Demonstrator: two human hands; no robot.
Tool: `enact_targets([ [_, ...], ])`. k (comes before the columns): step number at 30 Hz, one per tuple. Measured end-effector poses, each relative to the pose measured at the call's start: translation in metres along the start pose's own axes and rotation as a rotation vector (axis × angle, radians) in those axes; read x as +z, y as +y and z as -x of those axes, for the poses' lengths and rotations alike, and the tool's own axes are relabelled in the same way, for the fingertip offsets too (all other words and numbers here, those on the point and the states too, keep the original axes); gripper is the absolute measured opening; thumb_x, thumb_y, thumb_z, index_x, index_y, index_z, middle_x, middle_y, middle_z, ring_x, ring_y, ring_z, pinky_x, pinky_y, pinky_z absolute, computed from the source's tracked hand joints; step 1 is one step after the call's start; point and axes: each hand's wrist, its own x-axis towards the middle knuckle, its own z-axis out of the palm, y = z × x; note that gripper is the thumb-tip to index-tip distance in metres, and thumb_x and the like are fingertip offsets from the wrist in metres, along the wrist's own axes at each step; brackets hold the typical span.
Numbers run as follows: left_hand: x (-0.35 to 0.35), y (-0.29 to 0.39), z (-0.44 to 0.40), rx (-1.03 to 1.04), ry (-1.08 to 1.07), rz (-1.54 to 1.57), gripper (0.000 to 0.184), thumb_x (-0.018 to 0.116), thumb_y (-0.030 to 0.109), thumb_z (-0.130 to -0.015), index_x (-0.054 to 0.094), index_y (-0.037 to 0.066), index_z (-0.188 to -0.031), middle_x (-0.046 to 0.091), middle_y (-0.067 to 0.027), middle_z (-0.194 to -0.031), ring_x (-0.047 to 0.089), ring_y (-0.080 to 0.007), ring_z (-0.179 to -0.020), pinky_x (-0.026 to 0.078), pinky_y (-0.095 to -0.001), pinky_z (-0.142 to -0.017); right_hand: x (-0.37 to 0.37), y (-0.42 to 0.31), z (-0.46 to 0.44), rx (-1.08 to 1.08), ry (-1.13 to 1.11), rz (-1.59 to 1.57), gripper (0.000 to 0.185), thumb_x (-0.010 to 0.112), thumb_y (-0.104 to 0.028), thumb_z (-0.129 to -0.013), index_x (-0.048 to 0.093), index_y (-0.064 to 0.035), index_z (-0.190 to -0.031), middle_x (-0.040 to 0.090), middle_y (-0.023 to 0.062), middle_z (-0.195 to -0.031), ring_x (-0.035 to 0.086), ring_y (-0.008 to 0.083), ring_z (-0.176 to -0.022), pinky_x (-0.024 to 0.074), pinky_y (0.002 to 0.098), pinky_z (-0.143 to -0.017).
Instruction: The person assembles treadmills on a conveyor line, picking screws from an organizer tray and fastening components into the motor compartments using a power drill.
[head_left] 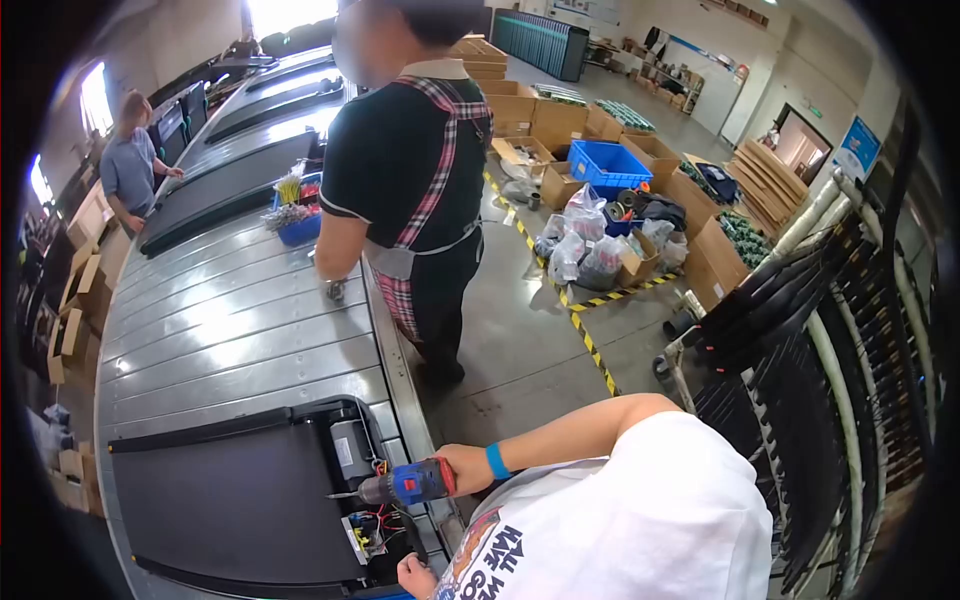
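A blue and black cordless drill [410,484] with red on its handle is in my right hand [467,467], the fingers wrapped round the grip. Its long bit points left, over the edge of the belt on a treadmill base [220,490]. The base's motor end is uncovered, showing a silver motor [350,448], coloured wires [378,520] and a circuit board [358,540]. Low in the view, my left hand [415,577] is beside that end with its fingers curled in. Whatever it may hold is hidden.
Ahead, a co-worker [420,170] in a checked apron stands along the slatted metal line [220,330]. Another person [130,165] is across it. A blue parts bin [300,230] sits on the line. Cartons, bags and a blue crate [608,165] stand right; black racks [810,350] are near.
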Motion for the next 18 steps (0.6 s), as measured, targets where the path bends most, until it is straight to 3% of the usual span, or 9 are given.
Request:
enact_targets([
  [4, -0.006, 0.067, 0.025, -0.165, -0.069, 0.359, 0.019, 0.048, 0.007, -0.085, 0.061, -0.003, -0.095, 0.060, -0.0096, -0.070, 0.051, -0.0123, -0.054, 0.042, -0.0252, -0.049, -0.001, -0.017, 0.001, 0.000, 0.024, -0.039, 0.025, 0.069, -0.008, -0.070, 0.058, -0.0017, -0.091, 0.061, 0.0084, -0.072, 0.050, 0.0145, -0.062, 0.0464, 0.0314, -0.065],
  [8, -0.003, 0.066, 0.020, -0.165, -0.097, 0.475, 0.018, 0.040, 0.001, -0.089, 0.055, -0.001, -0.100, 0.062, -0.0086, -0.074, 0.056, -0.0108, -0.056, 0.041, -0.0194, -0.045, 0.003, -0.017, 0.003, 0.037, 0.064, -0.085, 0.022, 0.068, -0.008, -0.067, 0.058, -0.0031, -0.086, 0.061, 0.0080, -0.070, 0.053, 0.0181, -0.062, 0.0468, 0.0328, -0.064],
  [15, 0.011, 0.042, 0.040, -0.155, -0.008, 0.434, 0.015, 0.043, 0.001, -0.092, 0.050, -0.002, -0.106, 0.062, -0.0114, -0.079, 0.063, -0.0169, -0.063, 0.049, -0.0226, -0.052, 0.000, -0.026, -0.001, 0.008, 0.070, -0.094, 0.023, 0.071, -0.010, -0.066, 0.060, -0.0023, -0.085, 0.063, 0.0084, -0.071, 0.055, 0.0175, -0.062, 0.0489, 0.0321, -0.066],
  [18, 0.005, 0.035, 0.045, -0.169, -0.119, 0.354, 0.014, 0.046, 0.001, -0.092, 0.056, -0.005, -0.100, 0.063, -0.0120, -0.081, 0.066, -0.0186, -0.069, 0.053, -0.0234, -0.058, -0.001, -0.020, -0.002, 0.004, 0.017, 0.046, 0.022, 0.073, -0.011, -0.067, 0.061, -0.0022, -0.083, 0.063, 0.0100, -0.068, 0.056, 0.0195, -0.058, 0.0492, 0.0322, -0.064],
])
